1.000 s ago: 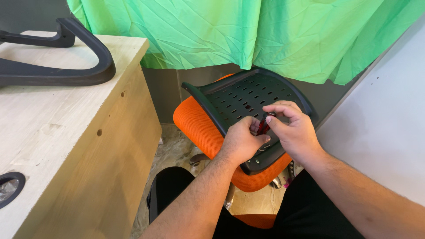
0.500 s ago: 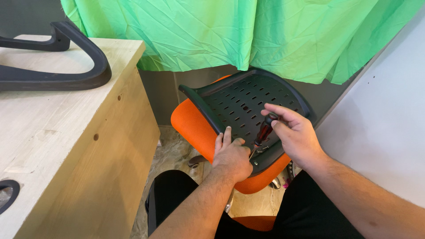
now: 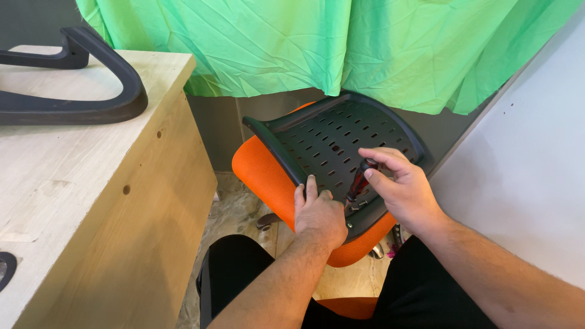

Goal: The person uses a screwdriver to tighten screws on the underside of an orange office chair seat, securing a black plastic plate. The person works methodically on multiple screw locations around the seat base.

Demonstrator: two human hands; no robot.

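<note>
The chair seat (image 3: 304,164) lies on the person's lap, with the curtain (image 3: 317,49) behind it. The surface (image 3: 67,176) stands to its left and carries an armrest (image 3: 91,106). A wall panel (image 3: 524,170) stands on the right.

Green cloth (image 3: 304,42), wooden desk (image 3: 73,183) (black armrest (image 3: 79,109) atop)
</note>
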